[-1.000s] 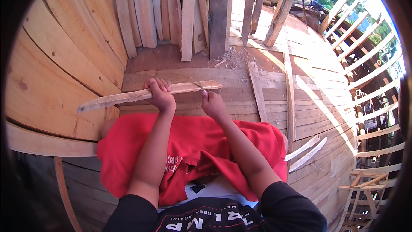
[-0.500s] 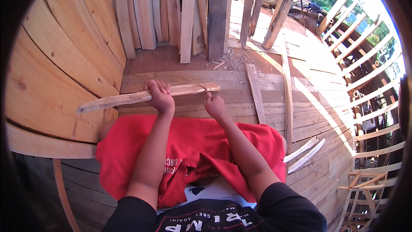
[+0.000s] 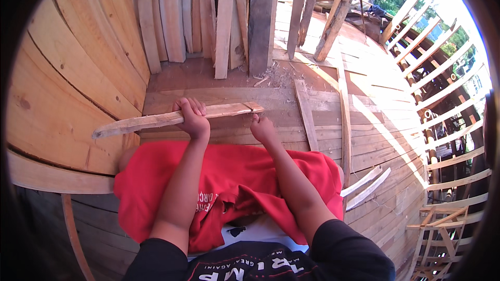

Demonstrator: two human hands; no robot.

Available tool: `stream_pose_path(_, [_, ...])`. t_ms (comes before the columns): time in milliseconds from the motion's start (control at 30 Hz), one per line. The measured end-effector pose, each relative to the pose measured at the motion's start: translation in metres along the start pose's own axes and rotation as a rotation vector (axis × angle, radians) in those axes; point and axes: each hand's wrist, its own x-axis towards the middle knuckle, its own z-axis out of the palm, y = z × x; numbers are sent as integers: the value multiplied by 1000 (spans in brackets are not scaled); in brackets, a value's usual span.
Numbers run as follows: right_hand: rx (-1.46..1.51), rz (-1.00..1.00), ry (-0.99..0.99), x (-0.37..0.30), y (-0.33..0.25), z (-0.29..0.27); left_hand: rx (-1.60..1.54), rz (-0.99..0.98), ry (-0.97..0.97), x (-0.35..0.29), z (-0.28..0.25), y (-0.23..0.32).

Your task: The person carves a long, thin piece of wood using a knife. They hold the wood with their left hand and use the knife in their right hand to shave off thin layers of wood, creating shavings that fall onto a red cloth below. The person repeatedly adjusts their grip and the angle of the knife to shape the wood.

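Left hand (image 3: 192,117) has its fingers wrapped tight round a pale strip of wood (image 3: 229,110), held crosswise just past the red cloth (image 3: 255,169) on the lap. Right hand (image 3: 264,129) is curled just below the strip's right end, though from here I can't tell what's in those fingers. Looks like whittling to me, so next move calls for a steady left grip.

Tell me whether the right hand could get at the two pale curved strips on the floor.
Probably yes: nothing visible covers the pale curved strips on the plank floor, though the right hand must clear the red cloth.
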Motion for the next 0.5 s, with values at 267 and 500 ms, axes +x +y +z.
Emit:
stream_pose_path(267, [-35, 18, 47, 5, 25, -7, -47, -27, -47, -5, 7, -8])
stream_pose_path(500, [-53, -4, 15, -8, -1, -17, -26, -13, -79, -5, 0, -4])
